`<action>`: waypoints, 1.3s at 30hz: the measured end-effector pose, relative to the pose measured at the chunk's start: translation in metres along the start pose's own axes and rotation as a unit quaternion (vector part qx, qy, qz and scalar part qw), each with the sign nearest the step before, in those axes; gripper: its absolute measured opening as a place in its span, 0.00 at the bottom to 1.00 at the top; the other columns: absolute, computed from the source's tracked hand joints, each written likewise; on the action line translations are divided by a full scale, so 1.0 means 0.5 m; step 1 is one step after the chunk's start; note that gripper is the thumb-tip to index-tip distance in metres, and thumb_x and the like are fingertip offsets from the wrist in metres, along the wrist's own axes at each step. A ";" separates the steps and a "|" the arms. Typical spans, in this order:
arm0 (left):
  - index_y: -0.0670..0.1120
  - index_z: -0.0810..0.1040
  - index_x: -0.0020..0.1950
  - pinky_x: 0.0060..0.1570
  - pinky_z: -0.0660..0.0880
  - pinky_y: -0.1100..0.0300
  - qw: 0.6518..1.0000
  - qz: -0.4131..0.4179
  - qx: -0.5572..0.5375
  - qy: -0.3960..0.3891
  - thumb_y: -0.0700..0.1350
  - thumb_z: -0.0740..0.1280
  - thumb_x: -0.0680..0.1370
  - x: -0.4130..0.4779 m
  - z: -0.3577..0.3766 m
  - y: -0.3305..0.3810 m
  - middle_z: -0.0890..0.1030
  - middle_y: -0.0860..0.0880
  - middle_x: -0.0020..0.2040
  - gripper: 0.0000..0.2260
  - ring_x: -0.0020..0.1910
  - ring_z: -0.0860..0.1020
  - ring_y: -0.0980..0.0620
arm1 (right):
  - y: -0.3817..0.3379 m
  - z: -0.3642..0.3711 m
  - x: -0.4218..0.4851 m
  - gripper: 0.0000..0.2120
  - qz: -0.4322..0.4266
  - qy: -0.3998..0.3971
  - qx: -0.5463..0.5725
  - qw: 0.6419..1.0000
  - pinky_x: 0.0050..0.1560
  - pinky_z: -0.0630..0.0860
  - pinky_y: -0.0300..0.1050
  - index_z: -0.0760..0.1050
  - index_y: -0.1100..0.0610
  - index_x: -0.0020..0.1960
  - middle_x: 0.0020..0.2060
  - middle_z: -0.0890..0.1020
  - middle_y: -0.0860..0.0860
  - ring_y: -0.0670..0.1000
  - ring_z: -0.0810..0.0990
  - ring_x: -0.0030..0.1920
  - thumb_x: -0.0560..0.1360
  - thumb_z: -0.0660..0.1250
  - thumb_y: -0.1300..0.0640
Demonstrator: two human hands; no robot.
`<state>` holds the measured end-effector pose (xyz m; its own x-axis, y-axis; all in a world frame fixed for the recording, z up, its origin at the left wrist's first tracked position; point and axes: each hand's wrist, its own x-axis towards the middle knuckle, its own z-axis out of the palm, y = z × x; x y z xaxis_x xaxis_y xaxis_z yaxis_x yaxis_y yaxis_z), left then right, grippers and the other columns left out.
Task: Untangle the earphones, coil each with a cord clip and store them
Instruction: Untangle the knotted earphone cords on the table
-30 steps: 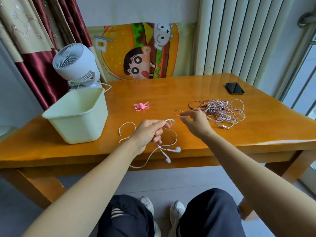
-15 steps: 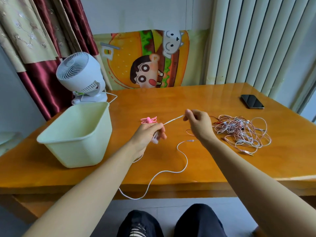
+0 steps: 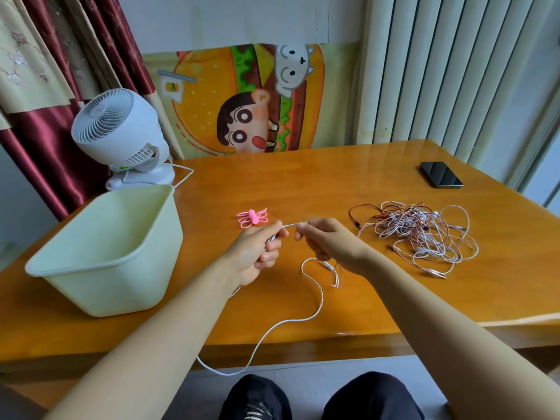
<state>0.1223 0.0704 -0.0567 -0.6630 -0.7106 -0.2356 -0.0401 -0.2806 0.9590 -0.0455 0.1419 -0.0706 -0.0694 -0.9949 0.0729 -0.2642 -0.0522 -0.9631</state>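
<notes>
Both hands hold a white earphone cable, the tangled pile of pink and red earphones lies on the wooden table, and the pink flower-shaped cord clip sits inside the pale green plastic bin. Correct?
One error: in the head view the pink flower-shaped cord clip lies on the wooden table, right of the pale green plastic bin, not inside it. The rest holds.

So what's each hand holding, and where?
Both hold the white earphone cord: the left hand grips one part in its curled fingers, and the right hand pinches the strand just beside it.
</notes>
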 end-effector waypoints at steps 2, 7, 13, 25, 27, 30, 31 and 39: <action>0.45 0.72 0.42 0.22 0.50 0.66 0.998 -0.046 -0.010 -0.036 0.49 0.60 0.83 0.002 -0.004 0.000 0.62 0.53 0.25 0.12 0.20 0.60 0.59 | 0.005 -0.018 -0.005 0.15 0.006 0.005 0.081 0.997 0.26 0.57 0.36 0.73 0.57 0.40 0.25 0.63 0.44 0.44 0.58 0.26 0.83 0.58 0.52; 0.46 0.72 0.42 0.21 0.53 0.67 0.984 -0.056 -0.131 -0.108 0.48 0.60 0.80 0.000 0.011 0.014 0.63 0.54 0.25 0.09 0.21 0.61 0.60 | 0.012 -0.032 -0.003 0.16 0.017 0.069 0.136 0.988 0.25 0.56 0.36 0.72 0.57 0.40 0.24 0.62 0.44 0.44 0.57 0.26 0.83 0.58 0.51; 0.42 0.77 0.50 0.43 0.78 0.62 0.953 0.125 -0.261 0.086 0.41 0.58 0.84 0.019 0.034 0.031 0.82 0.48 0.40 0.09 0.41 0.82 0.53 | 0.008 0.008 -0.012 0.13 0.101 -0.104 0.013 0.989 0.22 0.58 0.35 0.77 0.59 0.47 0.25 0.66 0.45 0.44 0.59 0.25 0.83 0.59 0.54; 0.47 0.77 0.41 0.43 0.72 0.55 0.940 0.193 0.278 0.046 0.45 0.56 0.85 -0.006 -0.007 -0.024 0.75 0.50 0.32 0.16 0.34 0.77 0.54 | -0.093 0.004 -0.018 0.13 -0.077 0.075 -0.086 0.990 0.27 0.62 0.32 0.77 0.59 0.39 0.27 0.71 0.44 0.40 0.66 0.25 0.80 0.60 0.62; 0.44 0.75 0.42 0.55 0.73 0.47 0.981 0.138 0.134 -0.015 0.46 0.54 0.85 -0.021 0.009 -0.011 0.69 0.51 0.29 0.17 0.31 0.75 0.53 | -0.084 0.003 -0.007 0.13 -0.067 0.128 -0.067 0.987 0.26 0.61 0.32 0.77 0.58 0.40 0.28 0.70 0.46 0.40 0.66 0.25 0.81 0.60 0.60; 0.43 0.73 0.43 0.58 0.75 0.46 0.985 0.126 -0.096 -0.065 0.47 0.55 0.85 -0.035 0.029 0.013 0.67 0.52 0.27 0.15 0.28 0.71 0.54 | -0.048 0.016 -0.005 0.13 -0.023 0.120 -0.073 0.990 0.25 0.61 0.35 0.77 0.56 0.41 0.29 0.70 0.49 0.44 0.65 0.26 0.82 0.60 0.56; 0.43 0.73 0.43 0.57 0.76 0.48 0.977 0.129 -0.162 -0.044 0.46 0.55 0.84 -0.032 0.030 0.021 0.69 0.51 0.27 0.14 0.29 0.73 0.53 | -0.038 0.022 -0.007 0.13 0.003 0.079 -0.077 0.994 0.25 0.60 0.36 0.77 0.57 0.43 0.29 0.70 0.50 0.45 0.64 0.27 0.83 0.59 0.55; 0.45 0.83 0.41 0.45 0.75 0.56 0.809 0.304 0.466 0.192 0.44 0.58 0.83 -0.014 -0.026 0.001 0.85 0.50 0.43 0.17 0.45 0.80 0.53 | -0.052 0.031 -0.028 0.14 0.056 -0.087 -0.126 0.987 0.25 0.59 0.37 0.81 0.57 0.43 0.29 0.68 0.49 0.46 0.62 0.26 0.82 0.61 0.54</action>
<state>0.1366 0.0670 -0.0564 -0.4981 -0.7330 0.4631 -0.4590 0.6761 0.5764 -0.0229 0.1556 -0.0504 0.0491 -0.9941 -0.0968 -0.4962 0.0598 -0.8661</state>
